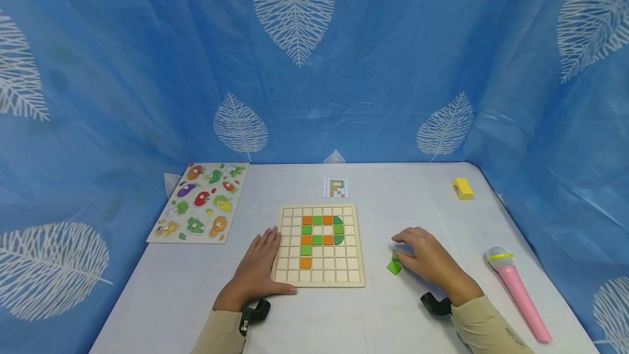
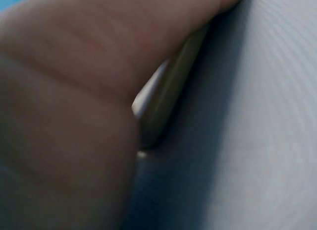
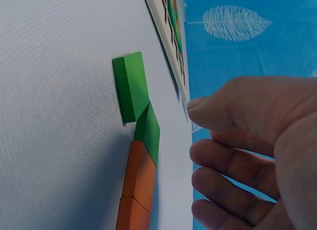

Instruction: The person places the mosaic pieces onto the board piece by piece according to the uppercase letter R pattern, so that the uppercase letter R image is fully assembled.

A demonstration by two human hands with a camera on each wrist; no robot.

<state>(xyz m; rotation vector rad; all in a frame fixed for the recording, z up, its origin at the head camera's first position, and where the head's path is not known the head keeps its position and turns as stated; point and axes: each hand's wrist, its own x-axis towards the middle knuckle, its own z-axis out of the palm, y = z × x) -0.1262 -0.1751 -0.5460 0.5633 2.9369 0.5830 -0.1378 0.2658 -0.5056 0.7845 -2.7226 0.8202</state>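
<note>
Between the board [image 1: 323, 276] and the table's [image 1: 408, 190] right edge, green blocks [image 1: 394, 267] lay thumb-side of the right hand [image 1: 427, 255]; that nearer hand gripped nothing; the left hand [image 1: 257, 267] rested uncurled against the board.

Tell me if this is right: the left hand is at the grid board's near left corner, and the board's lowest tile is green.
The colour is wrong: in the head view, the lowest tile on the board is orange. The left hand is placed as stated.
</note>
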